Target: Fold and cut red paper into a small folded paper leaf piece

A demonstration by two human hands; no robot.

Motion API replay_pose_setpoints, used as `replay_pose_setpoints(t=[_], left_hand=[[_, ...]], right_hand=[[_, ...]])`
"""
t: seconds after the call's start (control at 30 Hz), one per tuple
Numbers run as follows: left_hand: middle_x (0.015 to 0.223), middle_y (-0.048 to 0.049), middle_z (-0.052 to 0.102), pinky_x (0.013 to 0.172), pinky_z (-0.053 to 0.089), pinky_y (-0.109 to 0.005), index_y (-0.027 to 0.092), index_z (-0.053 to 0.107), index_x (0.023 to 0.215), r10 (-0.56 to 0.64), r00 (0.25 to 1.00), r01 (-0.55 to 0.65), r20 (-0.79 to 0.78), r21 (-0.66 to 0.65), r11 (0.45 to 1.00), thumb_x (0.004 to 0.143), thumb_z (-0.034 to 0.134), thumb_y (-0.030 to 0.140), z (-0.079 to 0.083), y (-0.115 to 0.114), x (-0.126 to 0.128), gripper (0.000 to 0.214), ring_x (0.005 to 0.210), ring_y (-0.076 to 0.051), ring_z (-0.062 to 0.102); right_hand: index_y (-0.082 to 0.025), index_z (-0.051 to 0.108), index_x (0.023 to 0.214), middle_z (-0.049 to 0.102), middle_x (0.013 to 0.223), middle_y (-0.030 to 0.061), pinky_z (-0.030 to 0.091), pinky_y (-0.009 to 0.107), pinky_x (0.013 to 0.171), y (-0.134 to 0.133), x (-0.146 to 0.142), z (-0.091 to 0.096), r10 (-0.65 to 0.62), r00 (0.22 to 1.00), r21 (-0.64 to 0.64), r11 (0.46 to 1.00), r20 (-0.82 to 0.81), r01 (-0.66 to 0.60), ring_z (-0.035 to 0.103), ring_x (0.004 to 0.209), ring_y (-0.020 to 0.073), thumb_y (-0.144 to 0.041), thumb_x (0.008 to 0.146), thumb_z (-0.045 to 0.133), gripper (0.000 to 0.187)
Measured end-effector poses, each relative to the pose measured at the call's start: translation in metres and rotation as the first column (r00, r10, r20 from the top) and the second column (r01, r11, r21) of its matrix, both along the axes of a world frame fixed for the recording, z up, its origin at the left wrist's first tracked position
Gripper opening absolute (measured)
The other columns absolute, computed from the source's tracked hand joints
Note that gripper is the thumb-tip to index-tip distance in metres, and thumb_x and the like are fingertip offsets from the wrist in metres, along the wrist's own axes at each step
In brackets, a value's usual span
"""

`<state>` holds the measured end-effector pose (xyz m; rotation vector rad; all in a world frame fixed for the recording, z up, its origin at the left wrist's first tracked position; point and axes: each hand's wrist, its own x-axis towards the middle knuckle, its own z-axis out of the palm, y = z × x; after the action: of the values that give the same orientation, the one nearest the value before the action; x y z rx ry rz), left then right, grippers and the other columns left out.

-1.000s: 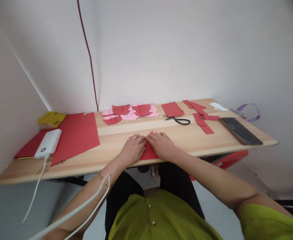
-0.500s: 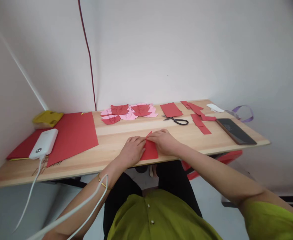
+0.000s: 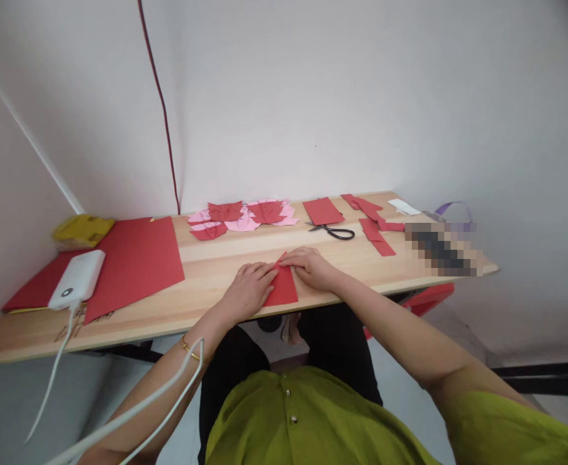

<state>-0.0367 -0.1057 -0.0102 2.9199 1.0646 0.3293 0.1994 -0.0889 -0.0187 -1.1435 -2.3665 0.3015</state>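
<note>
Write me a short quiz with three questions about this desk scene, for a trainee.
1. Fill in: the white power bank lies on a large red ____.
2. True or false: the scissors lie on the table, and no hand touches them.
3. What do the left hand and the right hand press on? A the scissors; B the small red paper; C the power bank.
Key: 1 sheet; 2 true; 3 B.

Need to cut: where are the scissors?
Head view: scissors lie right of centre on the table, just before the red rectangle, left of the red strips.
</note>
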Motion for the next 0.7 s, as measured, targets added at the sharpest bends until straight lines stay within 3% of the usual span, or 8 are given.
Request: replay_pose_setpoints(t=[0.7], left_hand=[[0.139,-0.0076,0.051,0.107,0.031,-0.044,0.022,0.051,0.132,0.024,1.0,-0.024,0.007,-0.027,0.999,0.095,0.035,0.032,0.0062,-0.0058,-0.0019,0.042,0.127,-0.022,0.042]], right_hand=[[-0.025,0.067,0.112,0.067,0.118,0.0047,0.036,0.044,0.1,-0.0048,-0.0025,-0.0042,-0.007,0.999,0.014,1.0,-0.035,0.007,0.055,0.113,0.0211,-0.011,0.085,0.043,0.039]])
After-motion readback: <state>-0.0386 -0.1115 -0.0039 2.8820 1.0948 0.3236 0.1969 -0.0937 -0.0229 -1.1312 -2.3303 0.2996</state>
